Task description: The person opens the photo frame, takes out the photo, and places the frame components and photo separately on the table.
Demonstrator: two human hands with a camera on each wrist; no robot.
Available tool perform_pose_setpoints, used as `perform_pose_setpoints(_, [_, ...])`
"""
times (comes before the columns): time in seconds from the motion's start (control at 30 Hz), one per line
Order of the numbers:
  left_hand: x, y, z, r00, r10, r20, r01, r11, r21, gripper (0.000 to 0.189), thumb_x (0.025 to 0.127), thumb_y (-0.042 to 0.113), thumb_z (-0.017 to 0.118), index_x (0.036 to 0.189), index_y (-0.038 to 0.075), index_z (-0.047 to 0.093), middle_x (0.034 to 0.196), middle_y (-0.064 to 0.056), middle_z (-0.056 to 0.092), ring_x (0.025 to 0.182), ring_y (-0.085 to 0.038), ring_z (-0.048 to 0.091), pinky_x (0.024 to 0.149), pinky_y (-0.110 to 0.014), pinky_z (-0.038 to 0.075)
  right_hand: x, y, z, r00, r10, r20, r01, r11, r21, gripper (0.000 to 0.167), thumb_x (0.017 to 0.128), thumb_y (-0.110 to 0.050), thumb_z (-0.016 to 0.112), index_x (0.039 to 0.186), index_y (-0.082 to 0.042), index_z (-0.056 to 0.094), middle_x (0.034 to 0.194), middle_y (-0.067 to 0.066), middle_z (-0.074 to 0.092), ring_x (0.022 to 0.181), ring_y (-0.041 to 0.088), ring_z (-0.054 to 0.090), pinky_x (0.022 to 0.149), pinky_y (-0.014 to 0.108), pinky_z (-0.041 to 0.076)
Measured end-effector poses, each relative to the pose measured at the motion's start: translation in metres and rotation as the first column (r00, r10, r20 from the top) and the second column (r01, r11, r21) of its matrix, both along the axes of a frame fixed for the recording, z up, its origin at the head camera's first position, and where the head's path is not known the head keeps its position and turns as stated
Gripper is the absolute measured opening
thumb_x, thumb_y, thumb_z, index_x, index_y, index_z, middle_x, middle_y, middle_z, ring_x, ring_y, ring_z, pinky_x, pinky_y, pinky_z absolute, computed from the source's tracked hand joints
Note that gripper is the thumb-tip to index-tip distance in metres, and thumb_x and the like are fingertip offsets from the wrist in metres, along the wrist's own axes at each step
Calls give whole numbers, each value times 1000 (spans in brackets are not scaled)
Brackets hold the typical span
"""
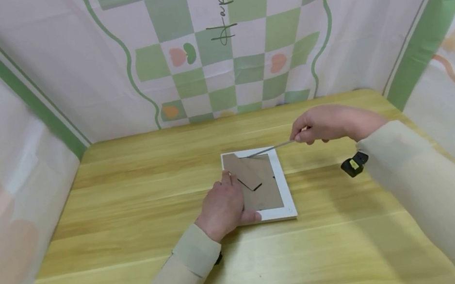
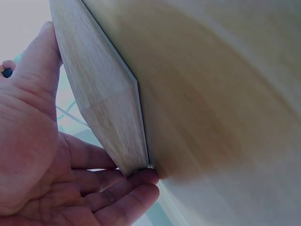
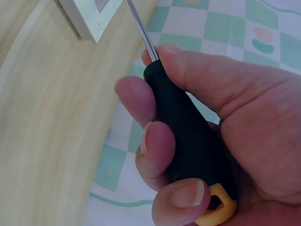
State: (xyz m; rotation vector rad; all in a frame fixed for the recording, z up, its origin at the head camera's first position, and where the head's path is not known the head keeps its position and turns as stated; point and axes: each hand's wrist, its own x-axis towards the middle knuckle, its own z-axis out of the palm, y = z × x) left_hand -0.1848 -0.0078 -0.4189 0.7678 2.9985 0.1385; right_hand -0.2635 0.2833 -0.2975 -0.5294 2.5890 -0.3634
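A white picture frame (image 1: 287, 197) lies on the table with its brown backing board (image 1: 268, 198) facing up. A brown stand flap (image 1: 242, 170) slants across the board. My left hand (image 1: 223, 205) holds the frame at its lower left, thumb along the near edge and fingers at the left side. In my right hand (image 1: 323, 124) is a screwdriver, its black handle (image 3: 183, 127) with a yellow end wrapped by the fingers. The metal shaft (image 1: 274, 147) reaches left, and its tip overlaps the backing board's far edge by the flap.
The wooden table (image 1: 139, 199) extends around the frame on all sides. A cloth with green and white checks (image 1: 218, 79) hangs behind it, and cloth walls stand at left and right. A small black device (image 1: 354, 163) sits on the right wrist.
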Motion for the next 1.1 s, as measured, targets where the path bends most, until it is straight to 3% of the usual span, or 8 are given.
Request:
perform_pose_setpoints(0.23, [1, 0, 1, 1000, -3, -8, 3, 1000, 9, 119, 77, 73, 79, 147, -16, 43, 152, -33, 47, 104, -36, 70, 80, -41, 62, 4, 3, -5, 1000, -8, -15, 8, 1000, -24, 30, 109, -25, 56, 132, -13, 70, 113, 7, 72, 96, 22, 67, 78, 42, 58])
perform_pose_setpoints(0.37, [1, -1, 1, 1000, -6, -5, 6, 1000, 17, 118, 78, 72, 79, 147, -17, 43, 152, -34, 46, 104, -37, 69, 82, -41, 62, 17, 2, -14, 987, 40, -154, -40, 999, 4, 27, 108, -23, 58, 129, -14, 73, 115, 4, 75, 100, 24, 71, 88, 50, 57])
perform_pose_setpoints(0.53, [1, -1, 2, 1000, 0, 13, 0, 1000, 14, 119, 78, 72, 78, 149, -16, 42, 154, -34, 44, 108, -38, 69, 85, -42, 61, 40, -2, -25, 940, 61, -336, -41, 997, 66, 26, 106, -23, 60, 127, -17, 75, 128, 5, 74, 120, 34, 68, 100, 58, 52])
perform_pose_setpoints(0.67, [1, -1, 2, 1000, 5, 16, -5, 1000, 7, 119, 78, 73, 77, 149, -15, 42, 155, -33, 43, 109, -38, 69, 84, -42, 61, 56, -5, -31, 899, 52, -435, -12, 996, 94, 26, 106, -23, 61, 127, -19, 76, 126, 4, 75, 120, 33, 70, 96, 55, 56])
perform_pose_setpoints(0.87, [1, 0, 2, 1000, 2, 7, -2, 1000, 11, 119, 78, 73, 78, 149, -16, 42, 155, -34, 44, 109, -38, 69, 83, -42, 62, 73, -5, -37, 842, 55, -537, -3, 995, 97, 25, 103, -23, 65, 124, -21, 78, 118, 1, 78, 109, 31, 74, 76, 49, 60])
perform_pose_setpoints(0.93, [1, 0, 2, 1000, 4, 12, -4, 1000, 11, 119, 78, 73, 78, 149, -16, 42, 155, -34, 44, 110, -39, 69, 83, -42, 62, 78, -5, -39, 834, 55, -549, -2, 995, 98, 25, 102, -23, 66, 124, -22, 78, 116, 1, 79, 106, 29, 76, 67, 45, 60])
perform_pose_setpoints(1.1, [1, 0, 1, 1000, 8, 21, -9, 1000, 5, 119, 79, 73, 77, 150, -15, 41, 156, -33, 43, 113, -40, 68, 83, -43, 62, 82, -6, -46, 834, 52, -549, 10, 994, 109, 27, 103, -23, 64, 127, -23, 76, 113, 3, 79, 103, 29, 76, 56, 39, 55])
